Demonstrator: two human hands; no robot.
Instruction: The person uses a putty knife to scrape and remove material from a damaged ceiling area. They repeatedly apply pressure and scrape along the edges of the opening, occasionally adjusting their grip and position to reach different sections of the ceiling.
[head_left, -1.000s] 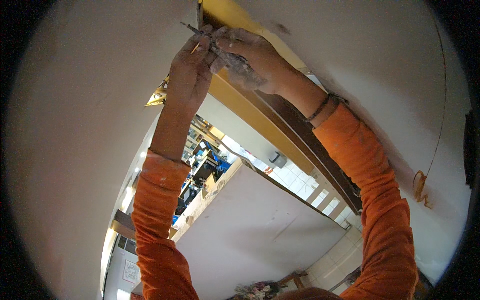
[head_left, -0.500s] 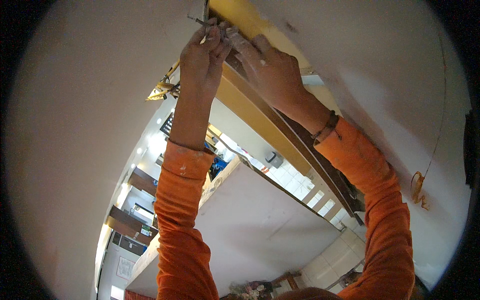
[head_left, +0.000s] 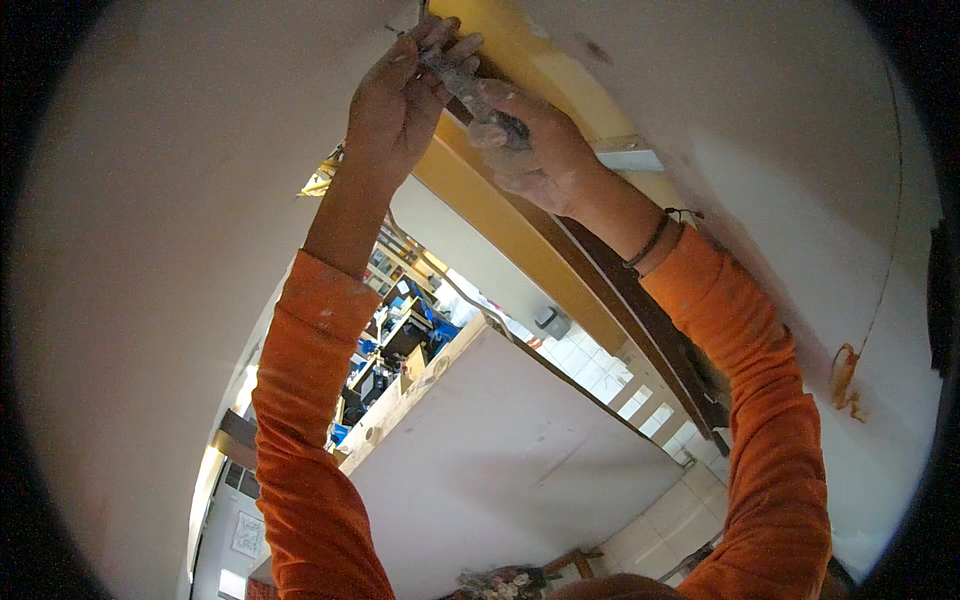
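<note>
Near the top of the head view, a dusty grey tool with a long handle slants up to the left. A thin dark shaft or tip shows beyond it, close to the pale surface; its exact kind is unclear. My right hand is closed around the lower end of the handle, which ends in a dark part. My left hand, palm toward me, has its fingers loosely curled about the front end. Both hands are smeared with pale dust. A yellow-painted strip lies right behind the hands.
A tan and brown beam runs down to the right. Pale panels rise on both sides; the right panel has a string with an orange-yellow tangle. Below are a large pale board, a tiled floor, a grey bin and cluttered desks.
My right hand has turned and slid down the tool, uncovering the grey handle. My left hand's fingers have loosened, and its forearm has swung left, showing more of the desks.
</note>
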